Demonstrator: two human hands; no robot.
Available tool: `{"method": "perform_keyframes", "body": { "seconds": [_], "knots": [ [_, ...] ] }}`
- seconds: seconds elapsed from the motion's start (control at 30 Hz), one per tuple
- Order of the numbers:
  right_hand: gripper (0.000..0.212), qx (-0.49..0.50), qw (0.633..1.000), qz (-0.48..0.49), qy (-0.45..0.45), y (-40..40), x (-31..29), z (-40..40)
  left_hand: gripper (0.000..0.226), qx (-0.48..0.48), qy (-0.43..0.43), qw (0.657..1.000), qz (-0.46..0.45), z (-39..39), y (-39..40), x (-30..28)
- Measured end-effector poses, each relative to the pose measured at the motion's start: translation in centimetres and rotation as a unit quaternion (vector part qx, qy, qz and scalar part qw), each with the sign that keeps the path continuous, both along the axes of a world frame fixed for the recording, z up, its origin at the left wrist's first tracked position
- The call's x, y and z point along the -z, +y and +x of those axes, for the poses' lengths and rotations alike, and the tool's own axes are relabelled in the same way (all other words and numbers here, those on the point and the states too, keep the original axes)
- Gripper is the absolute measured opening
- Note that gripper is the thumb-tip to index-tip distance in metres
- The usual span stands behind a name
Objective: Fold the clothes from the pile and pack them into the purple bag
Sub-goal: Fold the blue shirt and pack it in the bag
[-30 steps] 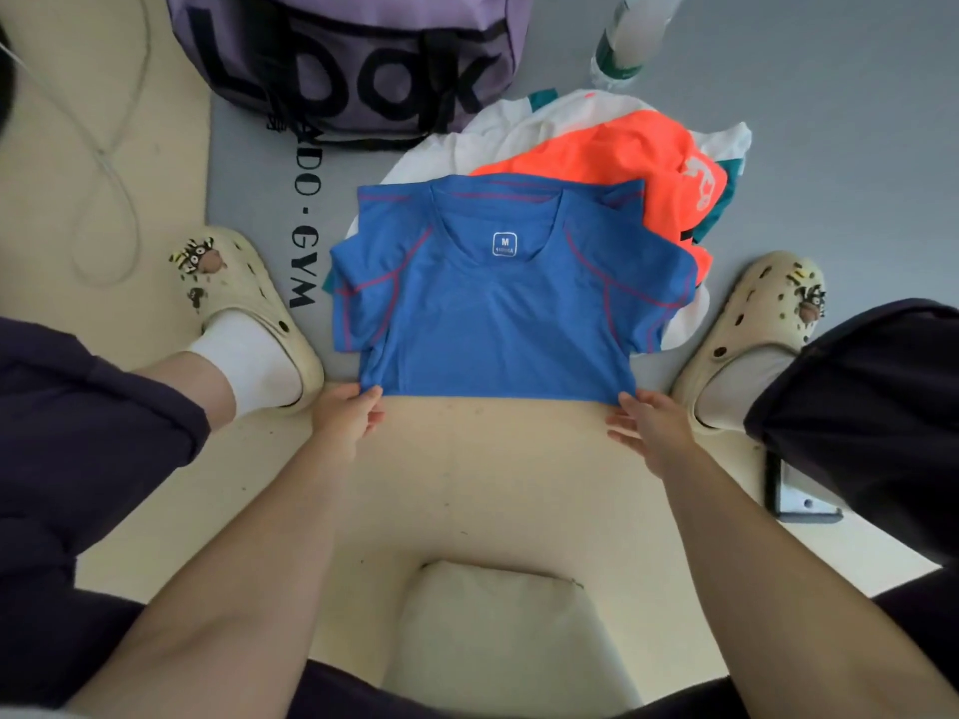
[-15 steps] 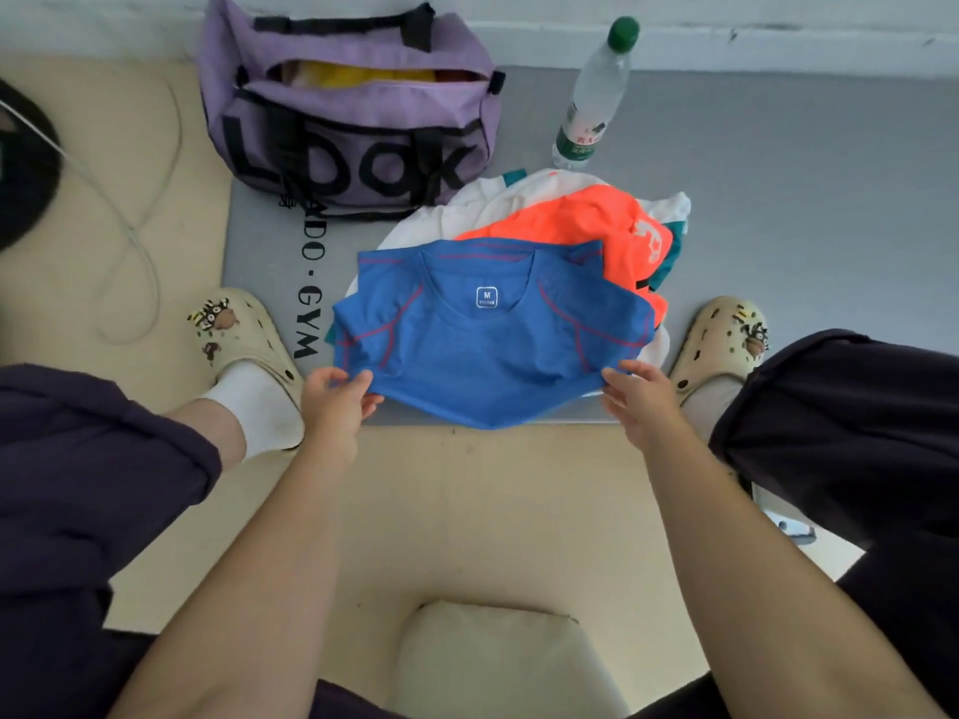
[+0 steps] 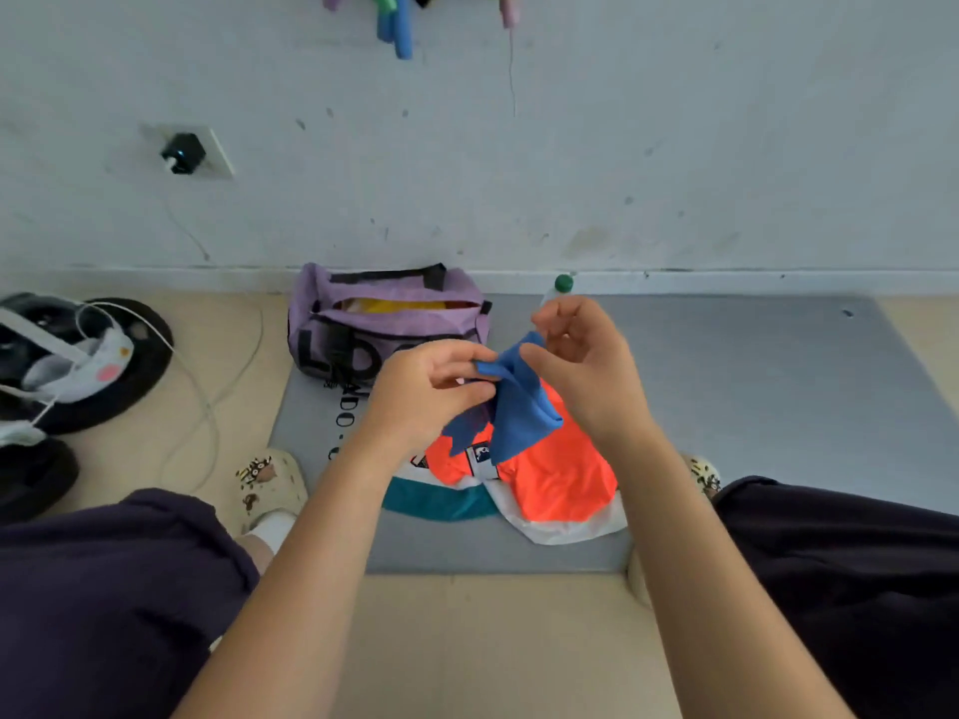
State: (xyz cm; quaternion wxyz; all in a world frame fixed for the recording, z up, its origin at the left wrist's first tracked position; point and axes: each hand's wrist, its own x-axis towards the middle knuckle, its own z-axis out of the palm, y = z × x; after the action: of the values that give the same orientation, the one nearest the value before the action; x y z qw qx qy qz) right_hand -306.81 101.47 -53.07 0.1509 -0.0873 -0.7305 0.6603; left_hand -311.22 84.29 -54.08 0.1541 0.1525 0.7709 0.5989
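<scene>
Both of your hands are closed on the blue shirt (image 3: pixel 511 407): your left hand (image 3: pixel 430 391) pinches an edge of it between thumb and fingers, and your right hand (image 3: pixel 584 365) takes the cloth beside it, with some fingers raised and curled above. How much cloth the right thumb really holds, I cannot tell. The shirt hangs in the air between the hands, above the pile (image 3: pixel 539 480) on the grey mat (image 3: pixel 752 407), and the purple bag (image 3: pixel 386 324) stands behind, near the wall, with its zip open.

This shirt looks thin, light and very soft. It will not keep any shape by itself; it drops and bunches under the hands. The fabric seems smooth, like sport cloth, so I think it can slide out of a weak pinch. Better you hold it at the hem corners or at the shoulder seams, where the cloth is double, and lay it flat before the fold.

Much is hidden here. The shirt is crumpled, so you cannot see which part is in your fingers. Your left hand covers part of the bag's print. Inside the bag only something yellow shows. The bottle (image 3: pixel 563 283) is mostly behind your right hand; only its green cap is clear. How many clothes lie under the orange one (image 3: pixel 560 474) is not possible to count.
</scene>
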Motion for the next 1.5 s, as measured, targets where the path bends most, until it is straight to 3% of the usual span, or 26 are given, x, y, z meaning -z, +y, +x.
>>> {"method": "perform_keyframes", "body": {
  "seconds": [0.13, 0.33, 0.53, 0.77, 1.17, 1.37, 1.5],
  "knots": [
    [0.033, -0.015, 0.998, -0.016, 0.061, -0.4, -3.6, 1.9, 0.027, -0.016, 0.088, 0.996, 0.006, 1.5, 0.2, -3.8],
    [0.03, -0.064, 0.992, -0.08, 0.07, -0.7, -5.3, 4.0, 0.026, -0.011, 0.22, 0.975, -0.036, 3.4, 0.3, -6.2],
    [0.026, -0.072, 0.994, -0.074, 0.044, -0.7, -5.8, 4.6, 0.028, -0.026, 0.139, 0.989, 0.032, 4.0, 0.5, -6.4],
    [0.026, -0.095, 0.991, -0.085, 0.033, -0.5, -6.3, 4.9, 0.018, -0.022, 0.122, 0.99, 0.071, 3.6, 0.4, -6.4],
    [0.025, -0.134, 0.988, -0.068, 0.029, 0.0, -6.1, 4.9, 0.02, -0.018, 0.135, 0.988, 0.073, 3.7, 0.4, -6.6],
    [0.02, -0.145, 0.985, -0.09, 0.036, 0.0, -5.8, 4.9, 0.015, -0.012, 0.234, 0.972, 0.015, 3.6, 0.4, -6.6],
    [0.015, -0.166, 0.983, -0.075, 0.039, -0.3, -5.5, 4.8, 0.012, -0.025, 0.196, 0.98, 0.015, 3.3, -0.1, -6.5]
  ]
}}
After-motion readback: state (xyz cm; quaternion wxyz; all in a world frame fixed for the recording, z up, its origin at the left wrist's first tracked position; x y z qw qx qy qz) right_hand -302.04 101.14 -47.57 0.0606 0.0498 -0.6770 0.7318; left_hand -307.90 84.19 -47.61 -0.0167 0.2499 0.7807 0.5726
